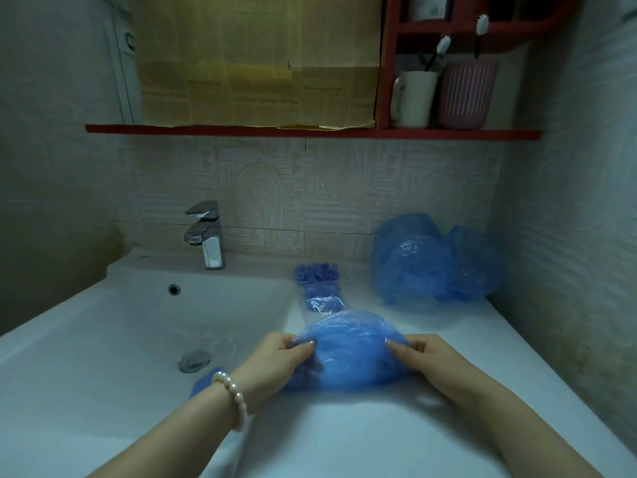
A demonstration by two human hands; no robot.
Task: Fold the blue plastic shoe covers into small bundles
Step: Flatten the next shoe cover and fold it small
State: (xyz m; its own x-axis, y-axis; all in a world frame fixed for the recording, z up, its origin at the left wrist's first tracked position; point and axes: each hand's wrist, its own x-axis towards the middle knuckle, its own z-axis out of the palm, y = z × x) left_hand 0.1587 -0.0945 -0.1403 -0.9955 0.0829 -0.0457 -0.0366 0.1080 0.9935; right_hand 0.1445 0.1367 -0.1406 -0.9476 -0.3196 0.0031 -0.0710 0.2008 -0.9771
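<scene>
We see a blue shoe cover [351, 350] lying puffed up on the white desk [379, 436] just right of the sink basin [138, 332]. Our left hand [275, 363] grips its left end, fingers curled into the crumpled plastic, and our right hand [424, 357] pinches its right end, thumb on top. A pearl bracelet [232, 395] sits on the left wrist, and a bit of blue plastic [203, 382] shows just behind that wrist, at the basin's edge.

Beyond the held cover, a clear packet of folded blue covers [319, 288] lies on the desk, pointing towards the wall. To its right, against the tiled wall, loose shoe covers [431, 260] are heaped in the corner, well apart from our hands.

A chrome tap [206, 236] stands behind the basin, and the drain [194, 360] sits near our left wrist. Above, a red shelf [241, 130] carries a white mug [413, 98] and a ribbed pink cup [467, 94], each holding a toothbrush.
</scene>
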